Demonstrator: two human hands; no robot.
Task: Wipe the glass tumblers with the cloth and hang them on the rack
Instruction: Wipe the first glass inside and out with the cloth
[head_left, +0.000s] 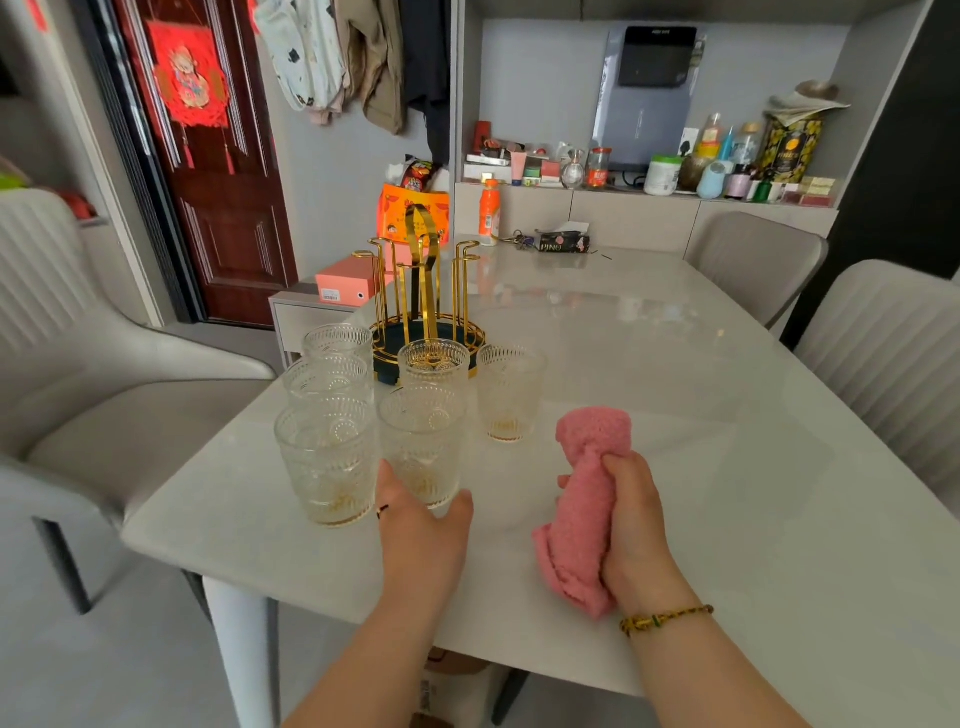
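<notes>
Two hands over the worktop (675, 519). Right hand (636, 525): grip closed tight round a rolled pink cloth (587, 499). Left hand (421, 530): grip half open, thumb and fingers touching the base of the nearest glass (421, 441), not wrapped round it. Five more glasses (327, 457) stand upright close by. Beyond them, gold rack (423, 291), no glasses on its pegs.
</notes>
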